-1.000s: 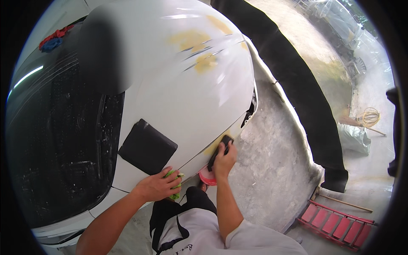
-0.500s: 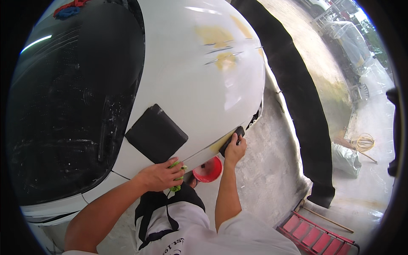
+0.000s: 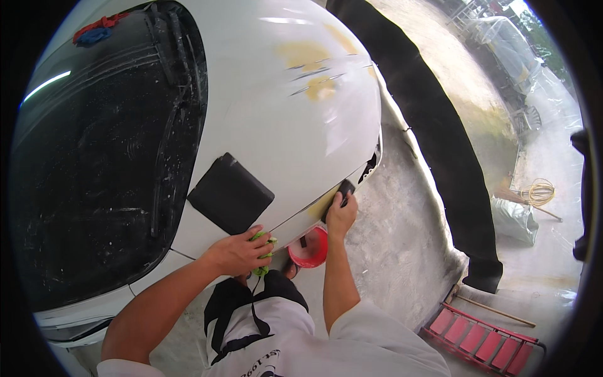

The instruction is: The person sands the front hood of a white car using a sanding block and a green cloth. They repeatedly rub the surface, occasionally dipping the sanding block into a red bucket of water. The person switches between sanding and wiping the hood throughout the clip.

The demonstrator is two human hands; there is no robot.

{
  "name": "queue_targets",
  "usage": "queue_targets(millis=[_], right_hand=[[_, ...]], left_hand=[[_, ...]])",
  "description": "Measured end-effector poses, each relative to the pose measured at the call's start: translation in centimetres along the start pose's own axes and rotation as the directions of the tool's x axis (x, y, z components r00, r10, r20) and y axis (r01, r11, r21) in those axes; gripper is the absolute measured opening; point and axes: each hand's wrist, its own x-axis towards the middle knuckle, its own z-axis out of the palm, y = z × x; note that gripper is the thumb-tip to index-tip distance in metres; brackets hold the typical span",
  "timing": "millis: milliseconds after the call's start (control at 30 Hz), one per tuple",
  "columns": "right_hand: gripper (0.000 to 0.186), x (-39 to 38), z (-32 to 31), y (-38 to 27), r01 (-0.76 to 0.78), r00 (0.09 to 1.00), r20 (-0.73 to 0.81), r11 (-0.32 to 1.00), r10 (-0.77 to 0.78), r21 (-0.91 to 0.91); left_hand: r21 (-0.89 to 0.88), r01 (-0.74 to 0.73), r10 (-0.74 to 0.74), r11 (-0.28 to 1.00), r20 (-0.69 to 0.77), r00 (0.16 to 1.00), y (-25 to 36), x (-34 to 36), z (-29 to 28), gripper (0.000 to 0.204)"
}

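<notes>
White car hood (image 3: 264, 119), yellowish filler patches; rough concrete floor (image 3: 402, 239)
Right hand (image 3: 340, 215) grips black sanding block (image 3: 343, 189) on fender edge; left hand (image 3: 237, 253) clutches green cloth (image 3: 262, 251), possibly microfibre, beside flat black pad (image 3: 230, 192)

Glossy white car panel (image 3: 270, 125), perhaps metal

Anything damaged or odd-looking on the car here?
Yes. The white hood has yellowish filler-like patches with dark scratch lines near its front, and another yellowish patch at the fender edge where the right hand presses a black sanding block.
</notes>
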Motion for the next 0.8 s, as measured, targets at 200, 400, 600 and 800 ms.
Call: queue_targets(millis=[200,400,600,800], right_hand=[[0.040,0.9,-1.0,0.3,-0.133,0.986,0.101,0.991,0.130,0.023],[0.060,-0.4,-2.7,2.7,0.156,0.950,0.264,0.986,-0.164,0.054],[0.069,2.1,-3.1,6.8,0.544,0.681,0.370,0.775,-0.632,0.322],[0.072,4.8,-3.2,8.7,0.369,0.784,0.361,0.846,-0.506,0.385]], left_hand=[[-0.038,0.016,-0.017,0.999,-0.018,1.000,0.2,0.3,0.0,0.037],[0.008,0.002,-0.003,1.000,0.062,0.998,0.0,0.6,-0.8,0.035],[0.054,0.040,-0.046,0.998,0.100,0.994,0.3,1.0,-1.4,0.036],[0.038,0.036,-0.042,0.999,0.185,0.982,0.8,1.1,-1.6,0.044]])
